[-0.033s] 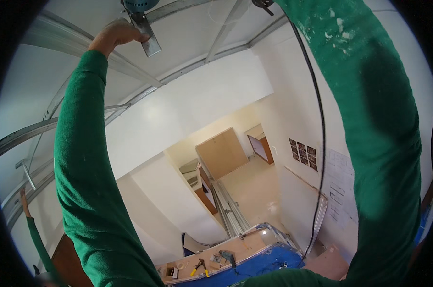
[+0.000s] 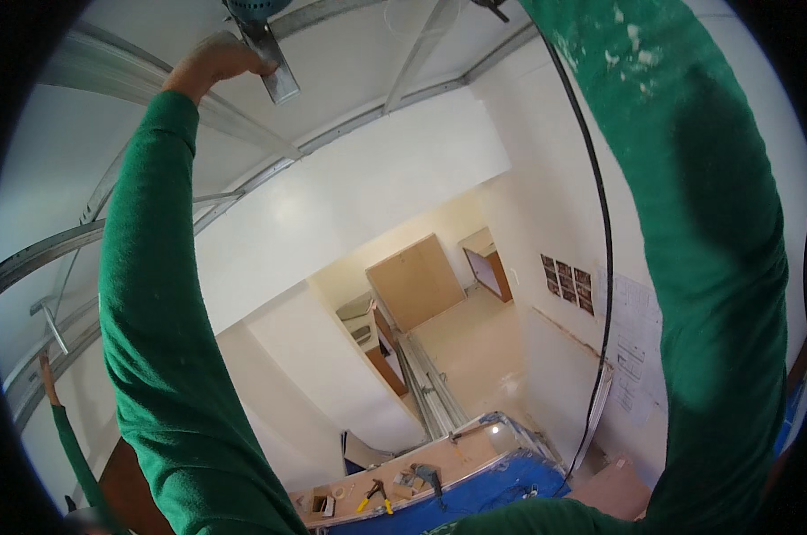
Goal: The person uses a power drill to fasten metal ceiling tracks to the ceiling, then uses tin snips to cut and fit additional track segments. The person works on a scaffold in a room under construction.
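The person's left hand (image 2: 212, 66) was raised near the top edge, its thumb laid across the short, flat grey metal piece (image 2: 281, 84) and its fingers closed behind it, partly hidden; that piece hung just below a teal power tool with a rounded housing (image 2: 257, 8), which the upper rim of the view cut off. The metal piece's lower end pointed free, with a gap between it and the thin grey metal ceiling bar (image 2: 416, 55) to its right. The right arm, in a green sleeve with white splashes (image 2: 689, 187), ran out past the top edge, so how the right hand's fingers stood could not be told. A wide span separated the two sleeves, crossed on its right side by a slack black cable (image 2: 602, 232) that passed close to the right sleeve. Well below lay a platform with a brown top (image 2: 471, 451), bearing yellow-handled pliers (image 2: 377, 489) and a dark grey drill (image 2: 428, 479), both near its front edge. At far left, well apart from the left hand, another person's hand (image 2: 49, 378) reached up close to a pale metal rod (image 2: 56, 331).
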Available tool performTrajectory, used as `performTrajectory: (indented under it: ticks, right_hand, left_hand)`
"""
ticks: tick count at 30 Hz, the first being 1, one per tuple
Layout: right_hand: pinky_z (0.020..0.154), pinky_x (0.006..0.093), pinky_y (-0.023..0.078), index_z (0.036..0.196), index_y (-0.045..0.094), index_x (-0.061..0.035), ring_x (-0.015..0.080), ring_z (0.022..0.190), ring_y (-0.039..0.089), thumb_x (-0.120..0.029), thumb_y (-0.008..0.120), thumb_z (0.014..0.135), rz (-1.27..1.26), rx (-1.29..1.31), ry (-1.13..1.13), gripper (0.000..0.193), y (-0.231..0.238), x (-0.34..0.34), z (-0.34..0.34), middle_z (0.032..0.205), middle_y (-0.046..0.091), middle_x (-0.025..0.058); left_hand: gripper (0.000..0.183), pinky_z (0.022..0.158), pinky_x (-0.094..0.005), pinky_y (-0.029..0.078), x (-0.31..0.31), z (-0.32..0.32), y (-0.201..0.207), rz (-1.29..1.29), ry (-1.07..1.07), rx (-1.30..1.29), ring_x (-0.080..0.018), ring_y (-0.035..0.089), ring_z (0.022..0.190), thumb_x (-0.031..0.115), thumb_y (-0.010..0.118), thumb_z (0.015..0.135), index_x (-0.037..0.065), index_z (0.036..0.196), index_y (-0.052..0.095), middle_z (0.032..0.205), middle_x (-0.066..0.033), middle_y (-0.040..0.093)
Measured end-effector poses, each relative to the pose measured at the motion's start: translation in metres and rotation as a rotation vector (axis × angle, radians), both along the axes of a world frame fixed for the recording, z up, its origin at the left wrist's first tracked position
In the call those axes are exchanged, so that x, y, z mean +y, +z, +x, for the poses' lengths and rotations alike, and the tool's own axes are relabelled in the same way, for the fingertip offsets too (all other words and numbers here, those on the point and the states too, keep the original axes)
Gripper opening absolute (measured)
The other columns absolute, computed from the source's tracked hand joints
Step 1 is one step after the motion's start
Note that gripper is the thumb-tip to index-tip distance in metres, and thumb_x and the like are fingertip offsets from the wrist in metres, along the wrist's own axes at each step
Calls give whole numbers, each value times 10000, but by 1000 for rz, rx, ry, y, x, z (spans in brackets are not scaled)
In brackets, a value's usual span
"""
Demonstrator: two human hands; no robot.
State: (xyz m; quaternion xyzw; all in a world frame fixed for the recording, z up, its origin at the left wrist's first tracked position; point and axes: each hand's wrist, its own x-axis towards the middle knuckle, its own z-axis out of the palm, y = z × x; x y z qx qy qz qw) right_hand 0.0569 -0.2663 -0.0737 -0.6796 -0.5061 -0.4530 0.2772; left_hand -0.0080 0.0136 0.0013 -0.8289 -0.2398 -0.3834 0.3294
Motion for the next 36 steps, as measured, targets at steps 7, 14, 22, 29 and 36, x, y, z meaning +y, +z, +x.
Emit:
performTrajectory:
  ticks: [7,14,22,29,36]
  right_hand:
    - [746,455,541,1002,789,-13,280,806,696,-210,732,876,63,-147,5,241,-17,5,2,921,750,168]
    - [707,451,547,988,788,-7,275,773,697,-211,720,897,78,-185,-7,234,-29,5,2,891,750,164]
    - [679,453,555,975,784,6,281,738,702,-210,719,900,84,-91,120,238,-19,7,14,857,750,168]
    - [699,450,558,962,780,19,277,735,707,-227,746,884,186,-119,203,260,-37,-12,23,842,756,159]
    - [709,430,567,935,786,3,279,752,725,-211,769,849,66,387,0,232,-20,-30,-8,858,764,156]
  left_hand:
    - [666,1023,-476,477,-7,1,2,-63,26,-29,-402,634,1200,432,901,727,-27,1180,737,1247,-258,676]
    - [656,1010,-463,481,0,4,11,-88,1,9,-402,639,1175,424,902,731,-26,1179,737,1220,-259,676]
    - [638,961,-426,506,6,7,13,-134,-88,-17,-367,675,1116,443,902,725,-13,1146,754,1144,-237,705]
    - [671,956,-439,525,-1,4,5,-17,57,-15,-395,688,1113,459,887,740,-28,1178,741,1192,-262,699]
    - [744,922,-447,536,2,8,11,-47,74,-32,-383,701,1058,498,909,722,-58,1180,725,1156,-265,701]
